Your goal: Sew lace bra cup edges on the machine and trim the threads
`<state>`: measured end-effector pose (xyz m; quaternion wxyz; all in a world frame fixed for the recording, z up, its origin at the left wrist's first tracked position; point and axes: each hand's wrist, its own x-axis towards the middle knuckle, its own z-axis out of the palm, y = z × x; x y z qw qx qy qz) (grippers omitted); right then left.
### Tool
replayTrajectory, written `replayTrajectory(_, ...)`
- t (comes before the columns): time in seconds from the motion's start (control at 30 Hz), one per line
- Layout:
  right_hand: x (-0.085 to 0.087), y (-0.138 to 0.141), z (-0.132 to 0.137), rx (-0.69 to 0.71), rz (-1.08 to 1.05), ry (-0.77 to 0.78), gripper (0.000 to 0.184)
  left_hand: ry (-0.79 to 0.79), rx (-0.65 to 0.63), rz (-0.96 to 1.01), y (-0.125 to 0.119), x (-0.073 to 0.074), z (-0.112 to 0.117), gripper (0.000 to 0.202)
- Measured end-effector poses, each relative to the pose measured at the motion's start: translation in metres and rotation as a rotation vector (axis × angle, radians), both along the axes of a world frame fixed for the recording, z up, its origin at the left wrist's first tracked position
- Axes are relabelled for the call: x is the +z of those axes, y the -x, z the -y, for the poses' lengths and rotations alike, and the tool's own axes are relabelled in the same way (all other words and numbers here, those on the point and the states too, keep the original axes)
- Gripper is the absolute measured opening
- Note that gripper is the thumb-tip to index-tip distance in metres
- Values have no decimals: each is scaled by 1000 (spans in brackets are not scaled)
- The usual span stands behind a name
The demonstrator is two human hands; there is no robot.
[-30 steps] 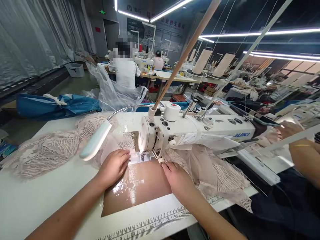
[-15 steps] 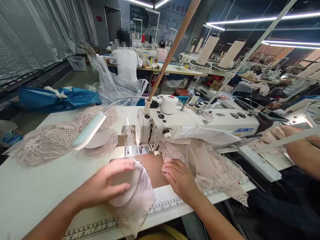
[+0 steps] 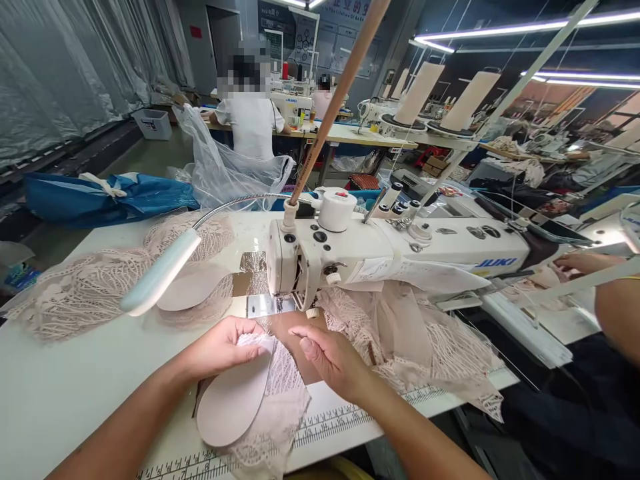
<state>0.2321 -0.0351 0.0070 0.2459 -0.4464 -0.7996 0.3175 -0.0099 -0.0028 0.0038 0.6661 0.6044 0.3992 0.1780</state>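
Observation:
My left hand (image 3: pixel 223 347) pinches a pale pink piece made of a smooth oval cup pad (image 3: pixel 231 399) and lace (image 3: pixel 279 393), held just in front of the white sewing machine (image 3: pixel 380 253). Its fingers are closed on the upper edge of that piece. My right hand (image 3: pixel 333 357) is beside it, fingers loosely curled and slightly apart, touching or nearly touching the lace; nothing shows in its grip. The needle area (image 3: pixel 295 303) lies just beyond both hands.
A pile of lace pieces (image 3: pixel 75 293) lies at the left, more lace (image 3: pixel 425 347) drapes under the machine arm. A gooseneck lamp (image 3: pixel 160 273) hangs over the table (image 3: pixel 60 393). A ruler strip (image 3: pixel 340 420) runs along the front edge. Another person's arm (image 3: pixel 615 307) is at the right.
My left hand drew the pad and lace piece back from under the needle toward me and turned it over. My right hand moved left toward the piece.

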Motion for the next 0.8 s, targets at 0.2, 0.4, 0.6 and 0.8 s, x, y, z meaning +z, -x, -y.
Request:
replayTrajectory(0.2,-2,7,-17,62,-107,143,34,97,-11,120,-2,-1,2,33)
replayTrajectory(0.4,-2,10,-18,41,-205,310,30,40,-47,167,-4,-2,1,39)
replayTrajectory(0.6,3,19,-13,32,-222,299,19,70,-68,199,-6,-9,4,43)
replayTrajectory(0.8,-7,20,-12,17,-287,311,18,113,-83,213,-6,-10,4,44)
